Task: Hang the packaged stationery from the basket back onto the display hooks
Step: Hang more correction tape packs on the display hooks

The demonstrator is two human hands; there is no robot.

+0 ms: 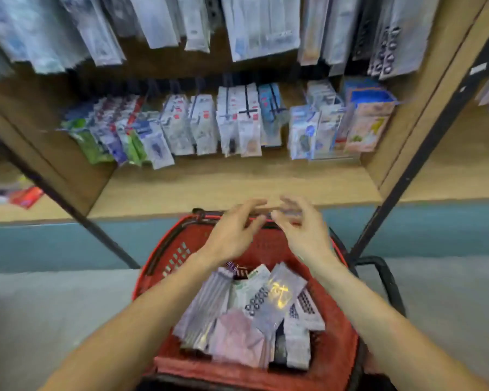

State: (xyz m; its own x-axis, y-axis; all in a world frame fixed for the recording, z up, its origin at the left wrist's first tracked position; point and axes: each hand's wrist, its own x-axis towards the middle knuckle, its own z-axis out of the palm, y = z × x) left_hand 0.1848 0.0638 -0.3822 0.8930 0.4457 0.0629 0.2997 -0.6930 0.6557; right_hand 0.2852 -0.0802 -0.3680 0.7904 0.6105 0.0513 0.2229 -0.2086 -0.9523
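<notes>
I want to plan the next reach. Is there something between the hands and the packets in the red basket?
Nothing visible blocks them. Both hands, left and right, hover above the far rim of the red basket, and the packets lie uncovered in it, nearer the person. The image is blurred, so whether the fingers hold anything is unclear.

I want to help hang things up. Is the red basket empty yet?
Not empty. The red basket holds a pile of packets.

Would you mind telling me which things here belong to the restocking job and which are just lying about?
Job:
red basket
packets in the basket
hanging display packets
left hand
right hand

Lying about:
red item on the side shelf
</notes>
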